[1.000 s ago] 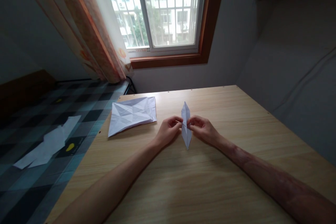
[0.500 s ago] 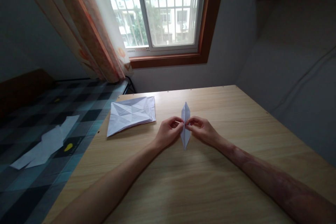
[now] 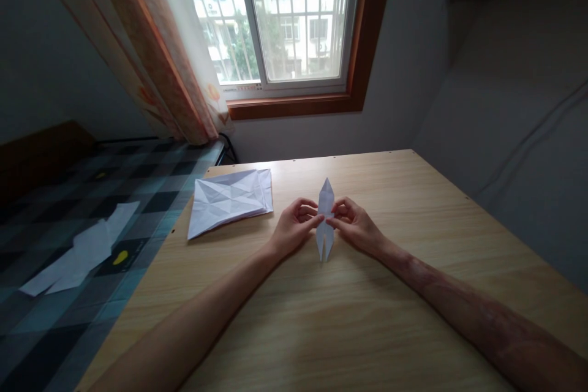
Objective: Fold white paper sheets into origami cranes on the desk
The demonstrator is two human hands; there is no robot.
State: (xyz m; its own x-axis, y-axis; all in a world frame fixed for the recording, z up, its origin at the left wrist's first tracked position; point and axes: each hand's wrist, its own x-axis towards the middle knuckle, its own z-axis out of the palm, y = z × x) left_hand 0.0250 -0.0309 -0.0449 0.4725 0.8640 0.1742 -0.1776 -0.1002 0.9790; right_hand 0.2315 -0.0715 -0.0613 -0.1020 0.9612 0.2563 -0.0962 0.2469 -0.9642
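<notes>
A narrow folded white paper piece (image 3: 325, 220) lies upright along the middle of the wooden table (image 3: 349, 312), pointed at its far end and split into two thin legs at its near end. My left hand (image 3: 294, 226) pinches its left edge at mid-height. My right hand (image 3: 353, 225) pinches its right edge opposite. Both hands have fingers curled and thumbs pressed to the paper.
A creased white sheet stack (image 3: 229, 199) lies on the table to the left. Left of the table is a checked bed cover (image 3: 68, 226) with white paper scraps (image 3: 78, 254). A window (image 3: 285, 18) and curtain (image 3: 151, 43) stand behind; a grey wall is to the right.
The paper's near tip, a single point before, now shows as two separate legs. Both hands have shifted slightly up along the paper.
</notes>
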